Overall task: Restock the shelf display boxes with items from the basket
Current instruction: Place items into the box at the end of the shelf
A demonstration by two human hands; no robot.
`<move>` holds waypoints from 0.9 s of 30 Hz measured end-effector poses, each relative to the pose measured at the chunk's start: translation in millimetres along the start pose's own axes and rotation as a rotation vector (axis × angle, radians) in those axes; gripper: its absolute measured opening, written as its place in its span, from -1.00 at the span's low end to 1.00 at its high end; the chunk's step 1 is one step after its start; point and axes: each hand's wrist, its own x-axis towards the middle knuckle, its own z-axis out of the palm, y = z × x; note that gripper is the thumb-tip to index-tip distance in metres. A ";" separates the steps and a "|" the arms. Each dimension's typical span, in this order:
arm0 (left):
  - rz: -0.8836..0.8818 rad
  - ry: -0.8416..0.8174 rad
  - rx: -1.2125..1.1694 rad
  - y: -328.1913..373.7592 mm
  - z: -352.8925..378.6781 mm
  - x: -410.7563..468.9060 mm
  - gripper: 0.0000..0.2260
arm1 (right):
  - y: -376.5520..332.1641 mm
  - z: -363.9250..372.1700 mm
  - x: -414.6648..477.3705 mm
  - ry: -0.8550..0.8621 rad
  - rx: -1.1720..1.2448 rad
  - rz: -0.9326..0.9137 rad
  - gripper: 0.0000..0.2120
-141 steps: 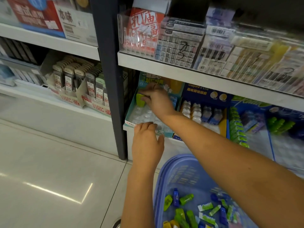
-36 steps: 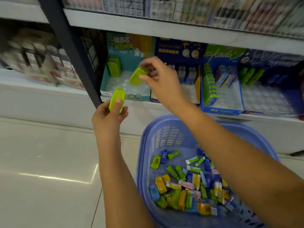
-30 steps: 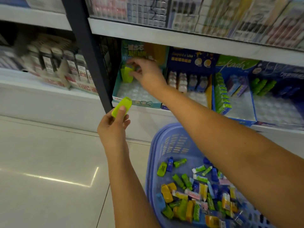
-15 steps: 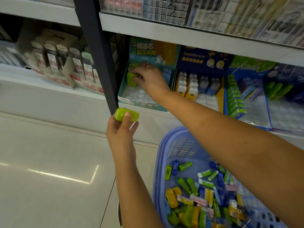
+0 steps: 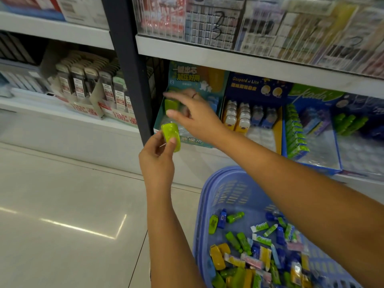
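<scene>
**Step in hand:** filling the teal display box (image 5: pixel 194 142), the leftmost box on the lower shelf. One piece is in transit.

**Left hand** (image 5: pixel 156 161): you pinch a green item (image 5: pixel 171 135) between thumb and fingertips. Its long side is roughly upright, and it is raised in front of the box's front lip. The hold is on the lower end only, so it looks light.

**Right hand** (image 5: pixel 197 119): fingers are spread and loose, and I can make out nothing in them, though the hand is blurred. It hovers just above and beyond your left grip, over the box's clear tray. The thumb tip is near the top of the held piece but apart from it.

**Around the grip:**
- Seated green pieces (image 5: pixel 170 103) stand beyond and above it, at the box's back-left corner.
- The basket (image 5: pixel 216 190) lies below it and to the right, with many mixed items in it.

**Judgement:** this box is early in its fill, since most of the tray shows bare.

**Next move calls for one of two things:**
- Pass the piece up to the free right hand.
- Carry it forward over the lip yourself.

Either way, turn it to match the seated pieces and set it in the pocket just beside them. Firm up the pinch first, because an end-hold could let it swivel.
</scene>
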 end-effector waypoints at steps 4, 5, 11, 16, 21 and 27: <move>0.101 -0.057 0.017 5.5 2.0 6.8 -0.72 | -4.2 -12.6 -23.7 -0.142 0.063 -0.013 -0.71; 0.109 -0.042 0.011 5.4 3.8 7.9 -0.72 | -2.6 -15.6 -23.1 -0.129 0.077 0.022 -0.71; 0.257 0.058 0.446 -17.3 19.0 10.2 -0.64 | 8.3 -18.6 4.3 0.162 0.054 0.088 -0.71; 0.273 0.066 0.468 -33.0 30.7 3.4 -0.58 | 12.6 2.9 23.2 0.053 -0.110 0.025 -0.68; 0.272 0.076 0.457 -35.1 34.9 4.0 -0.60 | 20.5 15.8 27.3 0.019 -0.167 0.002 -0.67; 0.262 0.052 0.401 -32.1 32.5 3.2 -0.61 | 23.0 19.5 22.5 0.089 -0.047 0.017 -0.72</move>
